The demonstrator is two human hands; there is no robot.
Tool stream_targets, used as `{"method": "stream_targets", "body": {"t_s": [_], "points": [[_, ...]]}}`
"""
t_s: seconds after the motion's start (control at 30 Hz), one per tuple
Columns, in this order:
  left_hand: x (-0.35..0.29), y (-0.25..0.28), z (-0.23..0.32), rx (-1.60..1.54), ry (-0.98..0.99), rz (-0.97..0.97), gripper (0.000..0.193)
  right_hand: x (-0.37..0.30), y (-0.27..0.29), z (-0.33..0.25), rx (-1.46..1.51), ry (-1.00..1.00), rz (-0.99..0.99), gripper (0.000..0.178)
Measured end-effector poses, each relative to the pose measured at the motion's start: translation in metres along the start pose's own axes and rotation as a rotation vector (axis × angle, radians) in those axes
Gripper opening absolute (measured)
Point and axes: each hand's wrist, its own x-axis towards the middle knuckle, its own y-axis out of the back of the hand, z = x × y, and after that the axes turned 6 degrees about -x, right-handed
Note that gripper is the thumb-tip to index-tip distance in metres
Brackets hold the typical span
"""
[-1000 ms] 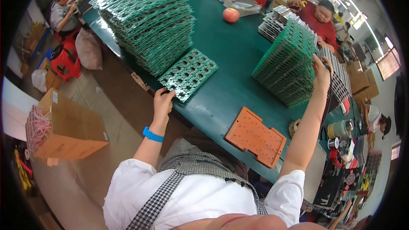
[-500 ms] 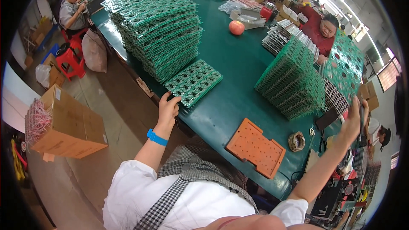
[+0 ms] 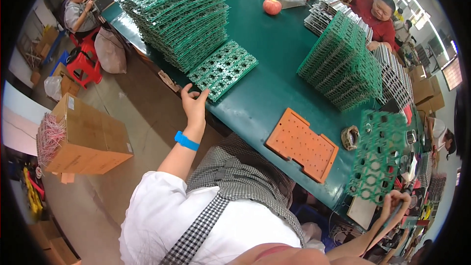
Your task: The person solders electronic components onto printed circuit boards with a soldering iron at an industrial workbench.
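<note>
A low stack of green circuit board panels (image 3: 223, 71) lies near the table's left edge, with a tall leaning stack of similar panels (image 3: 181, 14) behind it. My left hand (image 3: 194, 104), wearing a blue wristband, is at the low stack's near left edge; thumb and forefinger are apart, with the fingertips at the edge. My right hand (image 3: 394, 205) is closed at the lower edge of a blurred green panel with rows of holes (image 3: 374, 154), held up at the right. A thin dark cable or handle also runs along that hand; I cannot tell which.
An orange pegged tray (image 3: 301, 145) lies at the table's near edge, beside a tape roll (image 3: 350, 137). Another tall green panel stack (image 3: 343, 64) stands at right, before a person in red (image 3: 380, 17). A red apple (image 3: 272, 6) sits farther back. A carton (image 3: 93, 135) stands left.
My right hand has come down and nearer, bringing the holed green panel from the far right to beside the tape roll. My left hand stays by the low stack, its fingers spread slightly more.
</note>
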Motion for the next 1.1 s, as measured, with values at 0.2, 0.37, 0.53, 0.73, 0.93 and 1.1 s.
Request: {"method": "stream_targets", "body": {"t_s": [0.2,0.37,0.53,0.73,0.93,1.1], "points": [[-0.01,-0.044,0.048,0.955,-0.884,-0.412,0.049,-0.027,-0.025,0.011,0.093,-0.07,-0.111,0.031],[0.031,-0.067,0.038,1.256,-0.903,-0.591,0.041,-0.028,-0.042,0.017,0.183,-0.053,-0.118,0.032],[0.048,-0.071,0.04,1.102,-0.898,-0.596,0.037,-0.041,-0.043,0.018,0.189,-0.115,-0.069,0.031],[0.04,-0.066,0.028,1.25,-1.0,-0.512,0.038,-0.036,-0.057,0.022,0.059,-0.035,-0.145,0.028],[0.047,-0.092,0.018,1.387,-1.059,-0.352,0.027,-0.012,-0.101,0.033,-0.179,0.461,-0.141,0.028],[0.051,-0.099,0.012,1.452,-1.064,-0.366,0.031,0.007,-0.117,0.017,-0.36,0.823,-0.263,0.031]]}}
